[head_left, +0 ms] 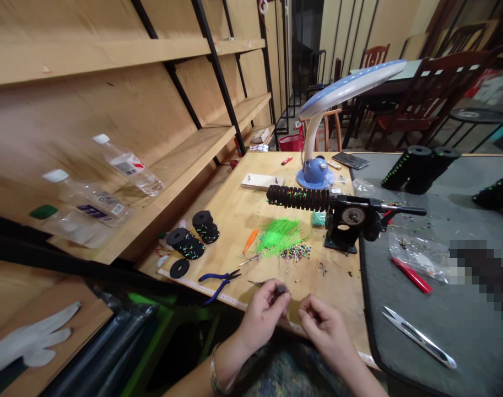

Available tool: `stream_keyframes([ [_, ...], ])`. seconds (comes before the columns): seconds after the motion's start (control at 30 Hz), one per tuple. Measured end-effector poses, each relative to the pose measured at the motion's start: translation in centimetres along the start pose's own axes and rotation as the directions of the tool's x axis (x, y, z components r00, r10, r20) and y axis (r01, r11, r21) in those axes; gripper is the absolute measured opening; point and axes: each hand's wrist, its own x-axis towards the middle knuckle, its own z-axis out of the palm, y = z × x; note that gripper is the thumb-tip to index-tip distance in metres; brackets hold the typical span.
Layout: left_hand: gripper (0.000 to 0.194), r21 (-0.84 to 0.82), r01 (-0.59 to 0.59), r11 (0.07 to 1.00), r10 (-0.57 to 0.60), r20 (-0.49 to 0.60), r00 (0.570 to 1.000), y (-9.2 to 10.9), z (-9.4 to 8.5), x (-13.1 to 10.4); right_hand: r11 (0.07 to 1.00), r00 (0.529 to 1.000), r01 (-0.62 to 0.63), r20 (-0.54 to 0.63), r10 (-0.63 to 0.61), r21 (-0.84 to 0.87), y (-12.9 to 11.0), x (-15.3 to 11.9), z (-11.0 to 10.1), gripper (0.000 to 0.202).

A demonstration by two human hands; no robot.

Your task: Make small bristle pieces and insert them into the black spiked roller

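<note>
Head view: the fingers of my left hand (263, 313) pinch a small dark piece (281, 289) over the near edge of the bench (340, 282); my right hand (324, 322) curls just beside, its grip indiscernible. I judge a light, steady pinch best, clear of the beads (296, 253).

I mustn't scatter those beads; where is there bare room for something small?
Bare wood shows between the black disc stacks and the orange-handled tool, beyond the blue-handled pliers; also between the right hand and the grey mat. It is crowded at the green strands and multicoloured beads.
</note>
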Motion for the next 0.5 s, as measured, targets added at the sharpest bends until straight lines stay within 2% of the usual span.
stream_keyframes([
  [0.13,0.026,-0.034,0.005,0.999,-0.006,-0.046,0.999,-0.7,0.2,0.3,0.995,0.998,0.043,-0.046,-0.047,-0.085,0.5,0.0,-0.2,0.016],
  [0.27,0.031,-0.053,0.013,0.998,-0.02,-0.129,0.991,-0.7,-0.2,0.7,0.987,0.996,0.049,-0.066,-0.059,-0.151,0.9,-0.2,-1.2,0.016],
  [0.4,0.034,-0.081,0.074,0.994,-0.083,-0.112,0.99,-0.3,-0.4,0.9,0.998,0.996,-0.003,-0.09,-0.002,-0.056,0.4,-0.2,-2.1,0.018],
  [0.5,0.035,-0.097,0.114,0.989,-0.122,-0.085,0.989,-0.4,-0.1,0.8,0.998,0.993,-0.051,-0.105,0.053,0.028,0.2,0.1,-1.8,0.024],
])
